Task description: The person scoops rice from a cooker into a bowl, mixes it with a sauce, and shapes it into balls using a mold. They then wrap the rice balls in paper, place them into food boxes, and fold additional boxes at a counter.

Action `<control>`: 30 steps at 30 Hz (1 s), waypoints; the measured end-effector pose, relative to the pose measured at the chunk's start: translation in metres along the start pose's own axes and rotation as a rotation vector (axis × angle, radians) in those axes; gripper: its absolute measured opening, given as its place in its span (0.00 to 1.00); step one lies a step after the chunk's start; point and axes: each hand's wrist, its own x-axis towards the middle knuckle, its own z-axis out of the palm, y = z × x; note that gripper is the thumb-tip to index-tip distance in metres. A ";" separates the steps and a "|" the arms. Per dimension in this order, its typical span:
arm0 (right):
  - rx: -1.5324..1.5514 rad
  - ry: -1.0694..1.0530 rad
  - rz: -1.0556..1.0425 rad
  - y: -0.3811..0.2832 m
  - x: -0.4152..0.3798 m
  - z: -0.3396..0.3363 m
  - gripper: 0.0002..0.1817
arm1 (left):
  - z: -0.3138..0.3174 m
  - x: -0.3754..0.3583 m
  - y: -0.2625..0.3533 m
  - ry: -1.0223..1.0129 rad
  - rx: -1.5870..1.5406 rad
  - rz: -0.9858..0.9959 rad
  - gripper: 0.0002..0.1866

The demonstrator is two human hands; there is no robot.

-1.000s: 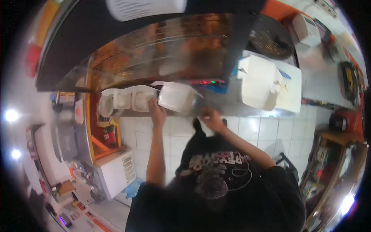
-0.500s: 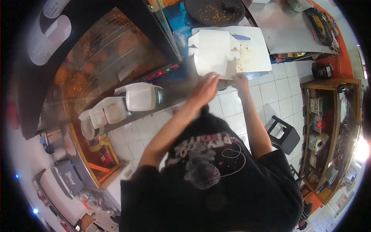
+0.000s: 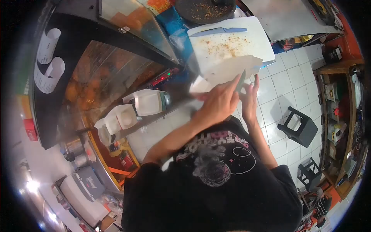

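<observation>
A white cardboard food box (image 3: 232,69), partly folded, is tilted over the near edge of a white cutting board (image 3: 253,33). My left hand (image 3: 221,101) grips a side of it, fingers pointing away from me and a greyish flap standing beside them. On the box's right side, my right hand (image 3: 249,98) holds the cardboard with its fingers raised. Part of the box is hidden behind my hands. A knife with a blue handle (image 3: 235,29) lies across the far part of the board, and brown crumbs are scattered below it.
Beyond the board stands a dark round bowl (image 3: 205,11) with crumbs in it. To the left, several folded white boxes (image 3: 148,102) line the ledge beside a glass-fronted case (image 3: 112,73). Black stools (image 3: 299,127) stand on the tiled floor to the right, near a wooden shelf (image 3: 322,112).
The box has come off the board's left part towards me and tilted, baring the knife and crumbs. My left hand has moved over its side. The view has shifted.
</observation>
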 end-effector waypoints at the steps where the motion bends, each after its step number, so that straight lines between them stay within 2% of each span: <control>1: -0.022 0.017 -0.048 -0.007 0.004 0.005 0.30 | -0.012 0.000 0.008 -0.002 -0.174 -0.076 0.23; 3: 0.029 0.040 -0.053 -0.018 0.010 0.016 0.28 | -0.027 -0.004 0.007 0.014 -0.160 -0.076 0.21; 5: -0.109 -0.146 -0.132 -0.019 0.021 0.016 0.25 | -0.034 -0.011 -0.002 0.086 -0.183 -0.060 0.16; 6: -0.238 -0.129 -0.322 -0.020 0.023 0.024 0.20 | -0.045 -0.013 0.000 0.049 -0.181 -0.138 0.14; 7: -0.232 -0.183 -0.241 -0.019 0.022 0.026 0.16 | -0.061 -0.015 0.007 0.005 -0.072 -0.245 0.14; 10: -0.070 -0.328 -0.175 -0.031 0.009 0.045 0.13 | -0.079 -0.030 0.001 0.185 0.059 -0.254 0.19; 11: -0.262 -0.474 -0.368 -0.042 0.007 0.052 0.13 | -0.084 -0.036 -0.001 0.210 0.069 -0.270 0.19; 12: -0.449 -0.618 -0.569 -0.051 0.005 0.059 0.13 | -0.089 -0.043 -0.003 0.280 0.056 -0.169 0.20; 13: -0.444 -0.651 -0.576 -0.057 0.003 0.065 0.13 | -0.094 -0.050 -0.006 0.350 0.047 -0.066 0.22; 14: -0.471 -0.747 -0.619 -0.063 0.002 0.071 0.13 | -0.100 -0.058 -0.006 0.375 -0.112 -0.126 0.23; 15: -0.497 -0.844 -0.661 -0.066 0.001 0.075 0.14 | -0.108 -0.065 -0.003 0.404 -0.098 -0.136 0.23; 16: -0.571 -0.857 -0.622 -0.068 -0.002 0.078 0.24 | -0.117 -0.071 0.002 0.399 -0.108 -0.249 0.22; 17: -0.568 -0.889 -0.632 -0.070 -0.006 0.085 0.24 | -0.124 -0.077 0.004 0.395 -0.122 -0.361 0.22; 19: -0.585 -0.870 -0.776 -0.080 -0.016 0.102 0.32 | -0.132 -0.089 0.003 0.439 -0.163 -0.402 0.20; 20: -0.628 -0.972 -0.794 -0.086 -0.019 0.108 0.37 | -0.136 -0.094 0.002 0.443 -0.215 -0.414 0.20; 21: -0.625 -0.996 -0.797 -0.087 -0.021 0.114 0.37 | -0.140 -0.100 0.002 0.441 -0.268 -0.426 0.20; 23: -0.794 -1.137 -0.960 -0.088 -0.025 0.122 0.37 | -0.155 -0.110 0.021 0.450 -0.316 -0.492 0.18; 25: -0.834 -1.144 -0.967 -0.097 -0.028 0.127 0.36 | -0.170 -0.128 0.029 0.329 -0.519 -0.664 0.17; 27: -0.813 -1.138 -0.888 -0.102 -0.024 0.127 0.32 | -0.182 -0.168 0.001 0.217 -0.391 -0.667 0.19; 28: -0.816 -1.142 -0.892 -0.094 -0.017 0.125 0.32 | -0.184 -0.194 -0.010 0.331 -0.262 -0.664 0.18; 29: -0.678 -1.054 -0.839 -0.078 -0.008 0.123 0.30 | -0.181 -0.213 -0.016 0.443 -0.132 -0.658 0.16; 30: -0.542 -0.963 -0.786 -0.072 -0.002 0.125 0.27 | -0.177 -0.214 -0.014 0.445 -0.133 -0.653 0.16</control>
